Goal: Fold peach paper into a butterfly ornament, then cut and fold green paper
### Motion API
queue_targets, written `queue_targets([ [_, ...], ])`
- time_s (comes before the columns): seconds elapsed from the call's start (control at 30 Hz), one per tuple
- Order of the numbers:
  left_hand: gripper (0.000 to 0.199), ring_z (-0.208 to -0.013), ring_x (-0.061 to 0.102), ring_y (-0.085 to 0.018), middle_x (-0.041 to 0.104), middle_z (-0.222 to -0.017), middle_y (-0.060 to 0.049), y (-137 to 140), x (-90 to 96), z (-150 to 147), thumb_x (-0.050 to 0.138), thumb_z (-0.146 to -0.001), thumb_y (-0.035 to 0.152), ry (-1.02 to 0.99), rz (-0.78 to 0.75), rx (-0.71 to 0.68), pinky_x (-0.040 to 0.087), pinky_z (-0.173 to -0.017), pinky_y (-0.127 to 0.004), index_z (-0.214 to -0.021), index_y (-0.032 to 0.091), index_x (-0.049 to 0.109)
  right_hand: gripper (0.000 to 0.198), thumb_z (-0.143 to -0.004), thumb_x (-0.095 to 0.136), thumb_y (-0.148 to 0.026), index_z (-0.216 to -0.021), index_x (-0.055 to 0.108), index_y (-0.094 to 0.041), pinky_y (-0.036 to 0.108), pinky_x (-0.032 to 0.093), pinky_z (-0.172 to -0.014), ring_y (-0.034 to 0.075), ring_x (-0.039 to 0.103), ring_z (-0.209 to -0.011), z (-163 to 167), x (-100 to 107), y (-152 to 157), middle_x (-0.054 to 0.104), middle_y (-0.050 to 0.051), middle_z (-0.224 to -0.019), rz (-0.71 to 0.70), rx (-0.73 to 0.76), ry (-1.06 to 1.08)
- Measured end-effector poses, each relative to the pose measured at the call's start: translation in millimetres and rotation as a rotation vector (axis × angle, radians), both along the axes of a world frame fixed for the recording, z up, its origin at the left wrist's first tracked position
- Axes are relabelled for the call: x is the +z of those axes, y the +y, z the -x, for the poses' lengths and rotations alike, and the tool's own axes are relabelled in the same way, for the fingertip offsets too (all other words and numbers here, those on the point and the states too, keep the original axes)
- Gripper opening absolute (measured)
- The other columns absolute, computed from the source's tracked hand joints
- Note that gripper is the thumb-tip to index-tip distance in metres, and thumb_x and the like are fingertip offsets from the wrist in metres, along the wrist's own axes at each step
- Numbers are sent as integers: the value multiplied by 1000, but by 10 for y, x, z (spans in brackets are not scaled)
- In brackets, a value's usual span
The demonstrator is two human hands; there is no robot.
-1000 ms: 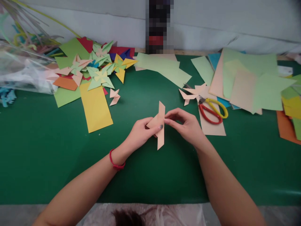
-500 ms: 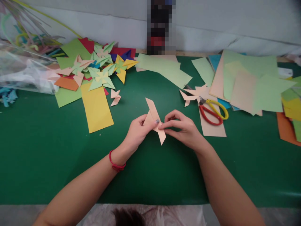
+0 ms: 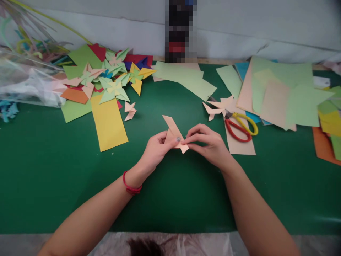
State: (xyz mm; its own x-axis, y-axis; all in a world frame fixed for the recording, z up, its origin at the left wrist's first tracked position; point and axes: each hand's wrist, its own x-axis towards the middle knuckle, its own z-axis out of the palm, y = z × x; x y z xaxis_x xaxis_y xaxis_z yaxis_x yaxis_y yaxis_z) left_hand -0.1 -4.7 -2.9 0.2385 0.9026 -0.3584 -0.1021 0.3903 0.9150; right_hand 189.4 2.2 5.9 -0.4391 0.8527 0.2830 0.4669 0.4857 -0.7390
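Observation:
A folded piece of peach paper (image 3: 173, 129) is held between both hands above the green table (image 3: 170, 199). My left hand (image 3: 157, 147) pinches its left side, thumb on top. My right hand (image 3: 209, 144) grips its lower right end with thumb and fingertips, and part of the paper is hidden under them. One pointed strip sticks out to the upper left, and a short tip shows below the fingers. Small folded peach pieces (image 3: 130, 111) lie to the left, and more folded peach pieces (image 3: 214, 106) lie to the right beside the scissors (image 3: 241, 128).
Several folded paper stars (image 3: 115, 89) rest on coloured sheets at the back left, near a yellow sheet (image 3: 109, 124). Pale green sheets (image 3: 285, 74) are piled at the right. A clear plastic bag (image 3: 29, 81) lies at the far left, and a wall (image 3: 253, 28) stands behind.
The lower end of the peach paper sticks out less below my fingers, and its upper strip has tilted further left. Both hands stay in nearly the same place.

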Motion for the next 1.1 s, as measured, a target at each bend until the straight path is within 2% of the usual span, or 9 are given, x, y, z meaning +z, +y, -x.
queue_targets([
  [0.17,24,-78,62,-16,69,-83,-4,-12,3,-26,71,-72,34,-56,27,-13,49,-78,-30,-86,14,68,7,-81,63,-24,-86,68,-27,32,47,-74,16,56,-82,8,-7,5,58,3,-88,-11,-18,26],
  [0.3,25,-85,66,-18,70,-88,-6,-40,22,-60,70,-73,34,-107,49,20,51,-81,-32,-88,14,67,3,-81,63,-24,-80,65,-24,33,48,-75,16,58,-83,32,-1,2,60,3,-87,22,-69,48],
  [0.5,31,-91,66,-21,70,-97,-9,-42,16,-69,59,-83,39,-149,34,-4,53,-84,-34,-96,13,68,4,-82,61,-26,-80,63,-23,34,48,-77,17,58,-84,71,15,-7,60,4,-88,105,-116,69],
  [0.7,26,-92,65,-19,69,-99,-7,-44,-4,-79,60,-83,37,-188,29,57,53,-85,-33,-94,15,68,7,-83,60,-28,-81,61,-22,32,49,-72,17,59,-81,124,15,-21,62,4,-85,155,-146,128],
  [0.9,27,-91,65,-19,69,-97,-6,-56,5,-92,62,-81,39,-197,36,75,52,-87,-34,-91,16,70,12,-81,62,-33,-77,61,-21,31,50,-70,15,59,-77,202,-10,-55,62,2,-81,216,-237,207],
  [1.1,24,-94,64,-20,70,-97,-6,-50,14,-80,63,-81,37,-226,30,67,51,-88,-34,-90,16,71,10,-80,64,-31,-78,62,-22,30,50,-71,14,59,-75,248,-17,-81,62,1,-79,221,-309,261],
])
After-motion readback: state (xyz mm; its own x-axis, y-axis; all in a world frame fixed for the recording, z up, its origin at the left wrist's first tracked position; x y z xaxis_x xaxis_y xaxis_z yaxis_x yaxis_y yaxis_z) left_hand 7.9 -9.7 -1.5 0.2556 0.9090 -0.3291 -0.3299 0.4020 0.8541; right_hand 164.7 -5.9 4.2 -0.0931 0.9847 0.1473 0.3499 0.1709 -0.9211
